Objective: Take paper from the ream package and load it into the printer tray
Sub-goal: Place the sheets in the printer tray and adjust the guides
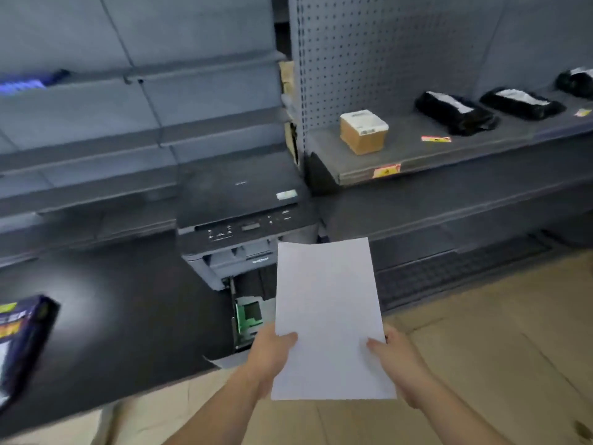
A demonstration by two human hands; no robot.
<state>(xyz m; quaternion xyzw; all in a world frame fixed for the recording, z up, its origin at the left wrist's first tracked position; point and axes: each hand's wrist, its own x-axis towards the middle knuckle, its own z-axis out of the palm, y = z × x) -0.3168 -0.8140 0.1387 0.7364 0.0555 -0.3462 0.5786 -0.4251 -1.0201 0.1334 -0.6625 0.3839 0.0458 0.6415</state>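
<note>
Each grip pinches a near corner of the paper (pixel 329 316), thumb on top, left hand (pixel 272 351) and right hand (pixel 396 358) holding it flat above the pulled-out printer tray (pixel 248 319); the carrying step looks nearly done. Next, I judge, the sheets must be squared to the tray below the printer (pixel 244 216) and lowered in.

Dark counter and grey shelving, goods in place.
Black counter (pixel 112 316), lower left, bears printer (pixel 244 220) and blurred ream package (pixel 22 345) at left edge. Grey shelf (pixel 481 149), upper right, carries cardboard box (pixel 363 131) and black wrapped packets (pixel 455 112).

Held paper (pixel 327 316) over open tray (pixel 248 316)
</note>
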